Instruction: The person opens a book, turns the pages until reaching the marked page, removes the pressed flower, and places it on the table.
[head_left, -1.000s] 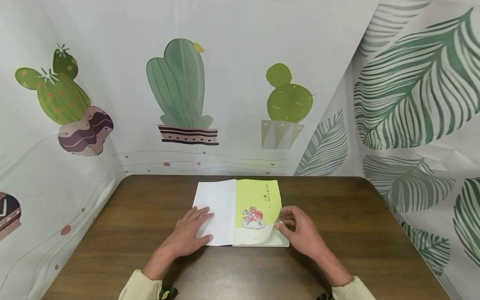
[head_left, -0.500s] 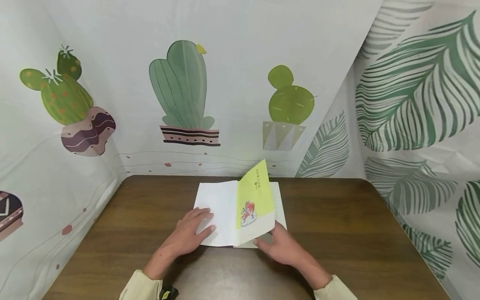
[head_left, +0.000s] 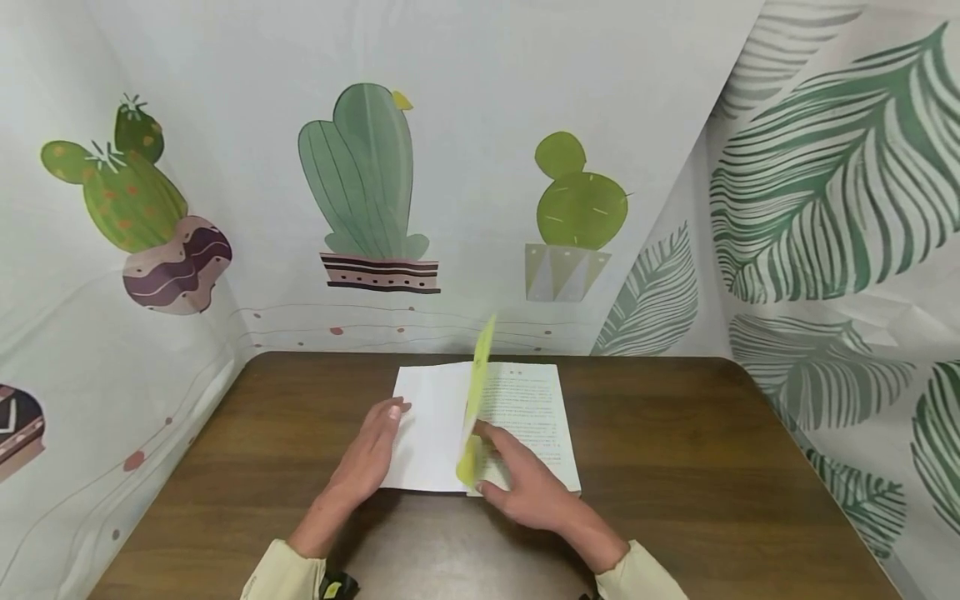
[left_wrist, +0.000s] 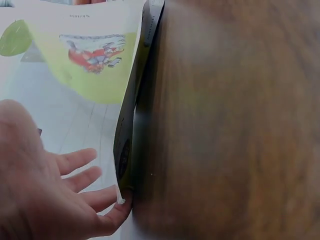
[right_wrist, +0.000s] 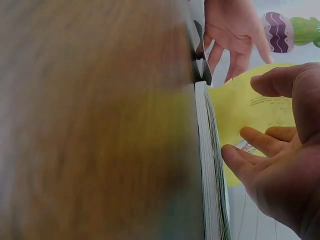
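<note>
An open book (head_left: 532, 417) lies on the table, with a blank white page on the left and printed text on the right. Between them a yellow-green leaf (head_left: 480, 375) stands nearly upright at the spine. My right hand (head_left: 528, 487) is behind this leaf, its extended fingers against it and the thumb apart, as the right wrist view also shows at the yellow leaf (right_wrist: 232, 105). My left hand (head_left: 366, 450) is at the left edge of the book, fingers loosely extended. In the left wrist view its lower fingers meet the edge of the cover (left_wrist: 125, 145).
The book sits toward the back of a brown wooden table (head_left: 660, 450). Behind it hangs a white cloth (head_left: 472, 167) printed with cacti, and leaf-patterned cloth (head_left: 825, 208) covers the right side.
The yellow-green leaf has been lifted from the right side and swung left to the spine, baring the text page. My right hand moved left with it; my left hand drew back toward the book's left edge.
</note>
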